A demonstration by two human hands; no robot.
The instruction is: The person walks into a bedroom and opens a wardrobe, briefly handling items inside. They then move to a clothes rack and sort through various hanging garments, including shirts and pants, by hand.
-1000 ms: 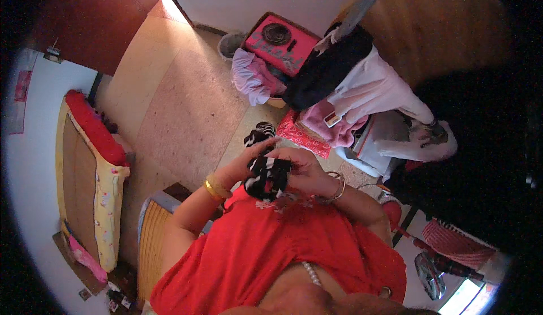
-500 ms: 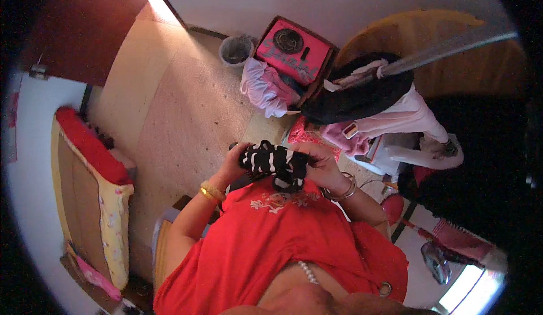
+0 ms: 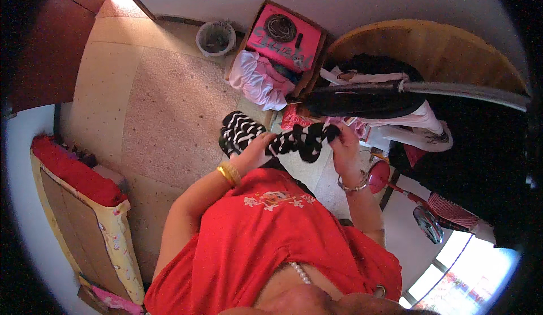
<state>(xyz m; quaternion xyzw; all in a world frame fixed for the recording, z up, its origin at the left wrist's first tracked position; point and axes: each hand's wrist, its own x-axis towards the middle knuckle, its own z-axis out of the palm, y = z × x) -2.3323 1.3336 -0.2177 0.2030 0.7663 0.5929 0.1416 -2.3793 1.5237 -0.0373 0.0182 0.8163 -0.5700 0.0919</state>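
Observation:
A black-and-white patterned cloth (image 3: pixel 302 141) stretches between my two hands in front of my red shirt. My left hand (image 3: pixel 254 153) is closed around its middle, and a bunched, striped part hangs out past the fingers on the far left side. My right hand (image 3: pixel 347 150) pinches the other end, where the cloth looks twisted or gathered. What kind of garment or piece it is, I cannot make out.
Clothes hang from a metal rail (image 3: pixel 469 90) at the right. Ahead stand a pink box (image 3: pixel 288 46), a pale crumpled cloth (image 3: pixel 254 80) and a lined waste bin (image 3: pixel 216 37). At left is a board with a yellow padded edge (image 3: pixel 121 247). A round mirror (image 3: pixel 428 224) lies right.
My hands have moved apart, the right one going rightward. The cloth, bunched up before, is now drawn out lengthwise between them. The whole view has shifted slightly.

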